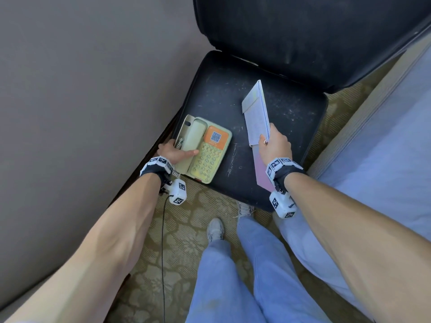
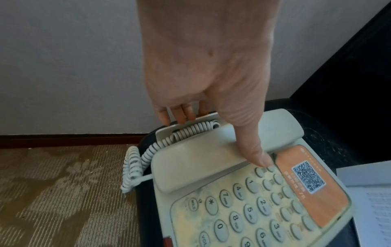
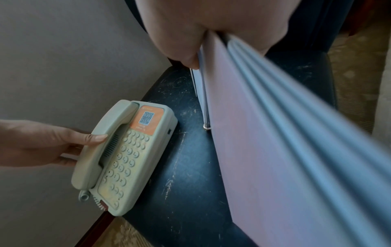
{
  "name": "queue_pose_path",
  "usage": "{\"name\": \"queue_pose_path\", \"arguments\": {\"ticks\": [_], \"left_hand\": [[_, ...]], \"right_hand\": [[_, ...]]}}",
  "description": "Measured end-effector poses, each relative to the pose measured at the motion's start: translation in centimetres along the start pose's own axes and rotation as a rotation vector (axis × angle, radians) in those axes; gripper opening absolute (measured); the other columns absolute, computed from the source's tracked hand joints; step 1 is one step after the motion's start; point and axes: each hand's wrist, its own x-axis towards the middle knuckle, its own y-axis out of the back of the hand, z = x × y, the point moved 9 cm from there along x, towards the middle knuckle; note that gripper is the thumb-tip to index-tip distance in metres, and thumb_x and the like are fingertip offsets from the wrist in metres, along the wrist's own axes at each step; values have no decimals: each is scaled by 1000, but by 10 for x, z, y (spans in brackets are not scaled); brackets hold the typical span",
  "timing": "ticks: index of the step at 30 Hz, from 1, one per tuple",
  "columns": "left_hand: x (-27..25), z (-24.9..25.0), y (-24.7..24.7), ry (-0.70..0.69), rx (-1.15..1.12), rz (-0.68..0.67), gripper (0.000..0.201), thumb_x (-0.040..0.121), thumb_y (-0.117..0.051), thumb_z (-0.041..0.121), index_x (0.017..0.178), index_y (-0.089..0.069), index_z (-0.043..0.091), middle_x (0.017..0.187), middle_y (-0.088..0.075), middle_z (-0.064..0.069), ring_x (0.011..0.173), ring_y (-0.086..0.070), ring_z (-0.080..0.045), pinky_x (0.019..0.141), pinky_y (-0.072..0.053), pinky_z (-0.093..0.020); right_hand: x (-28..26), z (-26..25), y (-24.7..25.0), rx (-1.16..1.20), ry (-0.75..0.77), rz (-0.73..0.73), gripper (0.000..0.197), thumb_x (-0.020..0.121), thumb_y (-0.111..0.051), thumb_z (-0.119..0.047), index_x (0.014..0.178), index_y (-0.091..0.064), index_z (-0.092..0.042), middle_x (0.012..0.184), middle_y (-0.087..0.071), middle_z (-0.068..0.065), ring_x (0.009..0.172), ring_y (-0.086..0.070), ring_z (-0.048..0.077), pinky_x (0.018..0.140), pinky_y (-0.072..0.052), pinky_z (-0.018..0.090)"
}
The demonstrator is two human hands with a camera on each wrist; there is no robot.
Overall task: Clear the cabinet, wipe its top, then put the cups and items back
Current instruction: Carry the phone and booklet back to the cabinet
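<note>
Beige phone (image 1: 205, 148) (seemingly) in left grip (image 1: 173, 153).

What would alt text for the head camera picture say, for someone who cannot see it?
Seen from above, a person's left hand grips a beige desk telephone on a black chair seat, while the right hand holds a ring-bound booklet above the seat. Patterned carpet and the person's blue trousers show below.

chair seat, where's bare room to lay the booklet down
Bare seat lies right of the booklet, toward the bed, and between phone and booklet. The left edge is crowded: phone and left hand.
</note>
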Motion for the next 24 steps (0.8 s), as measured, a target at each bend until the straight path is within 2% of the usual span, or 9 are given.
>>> {"name": "queue_pose_path", "arguments": {"ticks": [2, 5, 7, 11, 14, 17, 19, 22, 24], "left_hand": [[5, -2, -2, 5, -6, 1, 156, 22, -75, 96, 156, -35, 25, 154, -40, -11, 142, -43, -34, 111, -44, -58], [0, 3, -6, -37, -162, -36, 149, 22, -88, 84, 148, -43, 17, 140, -58, -6, 125, -59, -27, 104, -52, -52], [-5, 4, -11, -41, -191, -65, 138, 27, -94, 76, 141, -46, 14, 131, -64, -3, 117, -64, -23, 101, -54, -49], [-26, 13, -32, -67, -236, -171, 130, 32, -99, 67, 139, -48, 13, 129, -64, 0, 119, -62, -23, 104, -53, -49], [-44, 23, -50, -98, -283, -217, 106, 41, -101, 58, 127, -54, 18, 124, -68, -1, 116, -65, -21, 101, -55, -46], [-59, 30, -54, -97, -357, -99, 113, 45, -101, 55, 131, -42, 12, 123, -62, -1, 114, -63, -20, 97, -56, -42], [-73, 39, -50, -135, -351, 3, 112, 47, -100, 56, 130, -38, 14, 122, -60, 0, 111, -62, -19, 95, -57, -41], [-101, 63, -45, -219, -190, 93, 106, 42, -94, 69, 119, -40, 20, 115, -62, 2, 102, -62, -20, 89, -57, -41], [-122, 79, -38, -260, -67, 183, 104, 42, -92, 71, 115, -41, 18, 113, -63, -1, 101, -63, -25, 88, -57, -43]], "right_hand": [[2, 3, 1, 4, 6, -1, 24, 103, -51, -25, 125, -50, -17, 115, -67, 14, 98, -63, 41, 83, -53, 46], [2, 1, -3, -36, 6, -4, 26, 102, -51, -23, 126, -46, -17, 111, -67, 16, 96, -62, 43, 81, -54, 48], [0, -3, -7, -62, 8, -9, 28, 101, -52, -23, 127, -44, -17, 109, -67, 17, 95, -63, 44, 79, -55, 48], [-5, -11, -11, -99, 22, 1, 33, 101, -56, -22, 130, -43, -17, 110, -68, 17, 96, -65, 43, 77, -52, 44], [-8, -14, -11, -122, 23, 12, 35, 101, -57, -21, 133, -43, -18, 110, -68, 16, 97, -65, 42, 73, -47, 40], [-10, -18, -11, -131, 22, 29, 35, 101, -56, -21, 134, -44, -18, 108, -68, 16, 97, -65, 41, 70, -43, 39], [-11, -19, -11, -128, 19, 32, 34, 101, -56, -20, 133, -43, -18, 105, -67, 16, 95, -65, 41, 68, -43, 40], [-15, -26, -14, -103, 22, -1, 29, 100, -53, -18, 126, -41, -17, 101, -66, 16, 92, -64, 44, 66, -42, 40], [-20, -34, -20, -78, 31, -59, 28, 98, -52, -18, 123, -39, -16, 100, -65, 15, 91, -64, 45, 66, -43, 41]]}}
